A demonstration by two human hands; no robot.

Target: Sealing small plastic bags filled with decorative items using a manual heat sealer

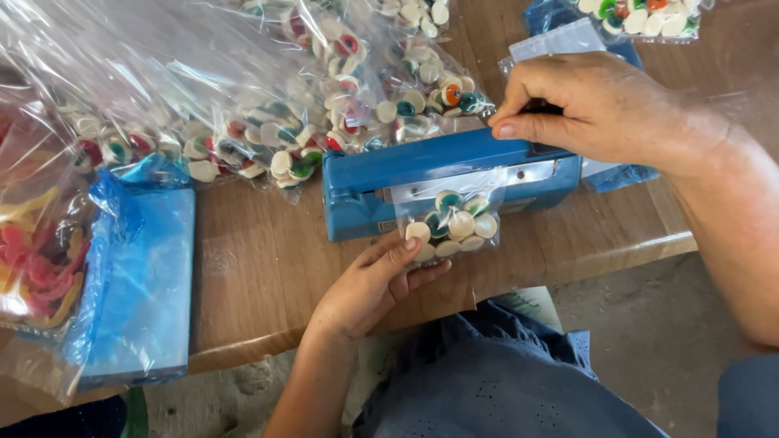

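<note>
A blue heat sealer [422,182] lies on the wooden table [268,268]. My right hand [592,105] presses down on its lever arm. A small clear bag of round white candies with coloured centres [453,223] has its top edge clamped in the sealer's jaw. My left hand [373,284] holds that bag from below at the table's front edge, thumb on its lower left corner.
Large clear bags of the same candies [324,97] pile behind the sealer. A blue plastic-wrapped flat packet [138,284] lies at left beside a bag of red and yellow gummy strips [36,259]. More candy bags [641,16] and blue packets sit at the far right.
</note>
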